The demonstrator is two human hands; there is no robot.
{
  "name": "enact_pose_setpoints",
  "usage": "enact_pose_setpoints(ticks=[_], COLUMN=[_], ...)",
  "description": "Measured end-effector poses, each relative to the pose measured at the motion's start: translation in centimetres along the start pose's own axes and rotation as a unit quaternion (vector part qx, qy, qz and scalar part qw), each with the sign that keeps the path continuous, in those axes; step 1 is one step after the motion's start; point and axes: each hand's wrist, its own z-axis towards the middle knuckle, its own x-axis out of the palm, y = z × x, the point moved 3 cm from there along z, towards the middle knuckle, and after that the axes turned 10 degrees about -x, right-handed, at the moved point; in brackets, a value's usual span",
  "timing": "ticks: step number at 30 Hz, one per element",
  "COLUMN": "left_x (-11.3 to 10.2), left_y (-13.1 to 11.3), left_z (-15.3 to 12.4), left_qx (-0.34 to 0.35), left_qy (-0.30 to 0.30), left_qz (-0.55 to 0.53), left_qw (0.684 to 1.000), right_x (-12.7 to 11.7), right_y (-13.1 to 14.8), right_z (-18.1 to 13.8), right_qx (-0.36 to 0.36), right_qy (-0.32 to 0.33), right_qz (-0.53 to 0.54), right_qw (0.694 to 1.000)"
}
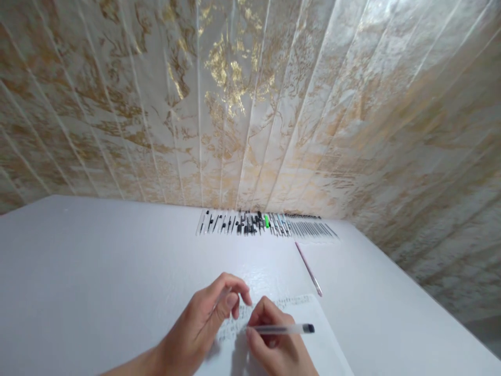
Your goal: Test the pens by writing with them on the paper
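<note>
One pen [287,329], grasped in the right hand [285,351]; one written sheet [324,342] beneath; left hand [201,321] released, fingers loosely curled.

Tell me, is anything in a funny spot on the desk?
One pink pen or pencil lies alone, slanted, between the row of pens and the paper. It looks odd because the others are lined up side by side.

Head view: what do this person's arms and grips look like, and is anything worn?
The left grip and right grip are bare human hands, with no gloves or rings in sight. The left forearm shows no sleeve; I see no cables or markings.
</note>
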Motion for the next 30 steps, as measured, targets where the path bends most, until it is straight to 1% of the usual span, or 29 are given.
enact_pose_setpoints(ticks=[3,5,7,9,14,18,24,27,30], left_x=[1.0,1.6,1.9,1.8,1.4,1.5,1.4,1.6,1.8], left_y=[2.1,2.8,3.1,3.3,3.7,3.8,3.5,3.0,2.7], left_z=[-0.9,-1.0,-1.0,-0.9,-0.6,-0.4,0.0,0.0,0.0], left_qx=[-0.062,-0.101,-0.125,-0.144,-0.195,-0.201,-0.187,-0.179,-0.176], left_qy=[0.039,0.059,0.069,0.065,0.02,0.021,0.033,0.044,0.053], left_qz=[-0.067,-0.1,-0.12,-0.132,-0.157,-0.183,-0.149,-0.121,-0.053], left_qw=[0.995,0.988,0.982,0.979,0.968,0.962,0.97,0.975,0.982], right_x=[0.6,0.9,1.0,1.0,1.0,1.0,1.2,1.2,0.1], right_y=[-1.6,-2.0,-2.1,-2.1,-2.0,-1.9,-1.6,-1.7,-2.0], right_z=[-0.5,-0.6,-0.5,-0.5,-0.6,-0.6,-0.6,-0.8,-0.8], right_qx=[-0.004,-0.009,-0.008,-0.004,0.011,0.009,0.006,0.012,0.012], right_qy=[-0.04,-0.045,-0.038,-0.03,-0.018,-0.003,-0.014,-0.033,-0.092], right_qz=[-0.014,-0.025,-0.04,-0.056,-0.09,-0.091,-0.073,-0.055,-0.001], right_qw=[0.999,0.999,0.998,0.998,0.996,0.996,0.997,0.998,0.996])
